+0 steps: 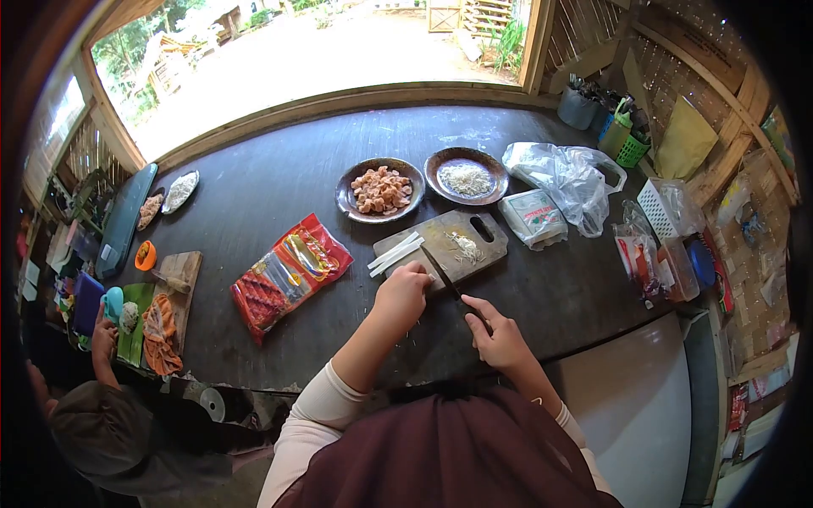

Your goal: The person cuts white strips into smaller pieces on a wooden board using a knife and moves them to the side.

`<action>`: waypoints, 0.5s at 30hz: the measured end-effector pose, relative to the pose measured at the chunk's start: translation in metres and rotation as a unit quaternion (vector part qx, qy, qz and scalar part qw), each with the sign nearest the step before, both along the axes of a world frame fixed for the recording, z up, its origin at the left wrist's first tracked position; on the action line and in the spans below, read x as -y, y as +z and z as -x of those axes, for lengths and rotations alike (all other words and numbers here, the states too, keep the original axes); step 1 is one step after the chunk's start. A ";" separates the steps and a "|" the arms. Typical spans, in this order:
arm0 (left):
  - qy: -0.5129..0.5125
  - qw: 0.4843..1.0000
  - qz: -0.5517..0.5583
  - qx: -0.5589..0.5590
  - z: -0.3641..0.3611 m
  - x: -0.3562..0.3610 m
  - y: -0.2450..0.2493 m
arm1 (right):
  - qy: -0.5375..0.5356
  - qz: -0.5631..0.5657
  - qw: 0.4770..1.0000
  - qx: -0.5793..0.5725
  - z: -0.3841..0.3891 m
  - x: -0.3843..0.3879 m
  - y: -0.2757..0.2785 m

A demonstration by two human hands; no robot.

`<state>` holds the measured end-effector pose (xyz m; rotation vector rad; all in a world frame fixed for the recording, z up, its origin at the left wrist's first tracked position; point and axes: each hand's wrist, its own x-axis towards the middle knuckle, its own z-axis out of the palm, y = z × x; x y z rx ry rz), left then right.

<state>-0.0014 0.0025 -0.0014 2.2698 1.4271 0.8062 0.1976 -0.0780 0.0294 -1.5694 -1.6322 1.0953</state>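
While another person's hand point(103, 340) is showing at far left, between eight and nine o'clock from the cutting board point(487, 252), an orange cloth point(159, 334) is lying nearer in that direction. A red packet point(290, 275) is lying on the desk point(542, 292) near nine, and a plate point(345, 195) of brownish chunks is sitting toward eleven. White strips point(396, 255) are resting on the board's left end. At its seven o'clock edge, the left hand point(405, 290) is bunching its fingers; what they are pinching, I cannot tell. The knife point(443, 274) is slanting across the board beside them. White shreds point(466, 247) are lying toward three; a second plate point(434, 179), holding more, is sitting between twelve and one. At five, the right hand point(494, 333) is gripping the knife's handle. A plastic bag point(584, 182) is lying at two.
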 end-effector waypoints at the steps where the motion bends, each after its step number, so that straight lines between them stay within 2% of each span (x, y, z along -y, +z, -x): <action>1: 0.003 1.000 0.006 0.000 0.000 0.002 0.002 | -0.007 0.007 1.000 -0.004 -0.001 0.002 0.002; 5: 0.000 0.999 0.031 0.007 0.000 0.002 0.006 | 0.001 0.005 1.000 0.014 -0.005 0.007 0.002; 12: -0.012 0.999 0.014 0.032 0.002 0.000 0.000 | 0.003 0.017 0.999 0.027 -0.006 0.007 0.002; 15: -0.009 0.999 0.025 0.038 0.002 0.000 0.003 | -0.012 -0.029 0.999 0.017 -0.007 0.007 0.001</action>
